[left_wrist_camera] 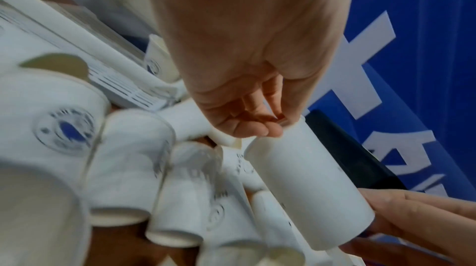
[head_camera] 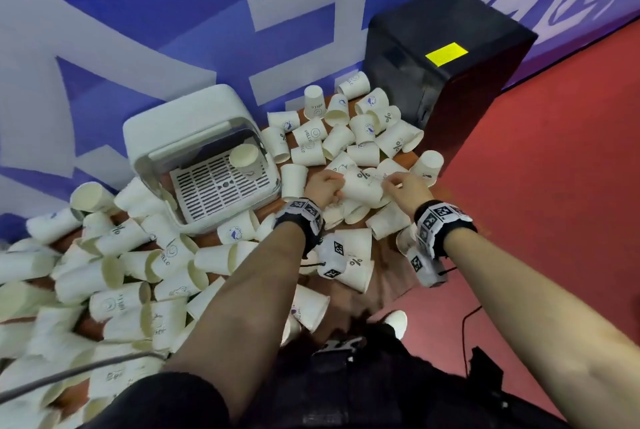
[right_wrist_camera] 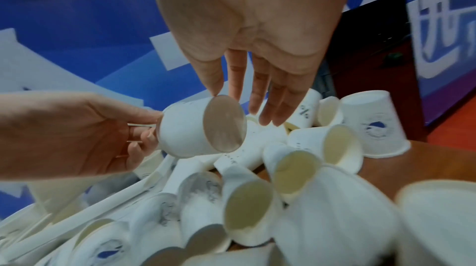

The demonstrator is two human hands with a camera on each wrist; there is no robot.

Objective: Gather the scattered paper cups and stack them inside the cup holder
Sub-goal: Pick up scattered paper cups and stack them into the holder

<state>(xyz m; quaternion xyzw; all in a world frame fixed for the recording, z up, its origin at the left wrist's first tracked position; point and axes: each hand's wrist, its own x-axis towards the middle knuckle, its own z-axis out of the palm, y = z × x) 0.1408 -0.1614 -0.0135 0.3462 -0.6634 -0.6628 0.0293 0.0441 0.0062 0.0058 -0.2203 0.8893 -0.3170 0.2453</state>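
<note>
I hold one white paper cup (head_camera: 362, 187) sideways above the pile, between both hands. My left hand (head_camera: 329, 186) pinches its rim end with curled fingers (left_wrist_camera: 257, 129). Beside the cup's flat base (right_wrist_camera: 222, 124), my right hand (head_camera: 398, 186) keeps its fingers (right_wrist_camera: 265, 105) straight, thumb tip on the base edge. The white cup holder (head_camera: 152, 130) stands to the left, lid open, with one cup (head_camera: 244, 156) inside on its slotted tray. Several loose cups (head_camera: 363, 127) lie scattered over the table.
A black box (head_camera: 446, 57) with a yellow label stands at the far right of the brown table (head_camera: 394, 284). Red floor (head_camera: 554, 186) lies to the right, and a blue-and-white banner wall (head_camera: 138, 12) stands behind. More cups (head_camera: 104, 276) crowd the left side.
</note>
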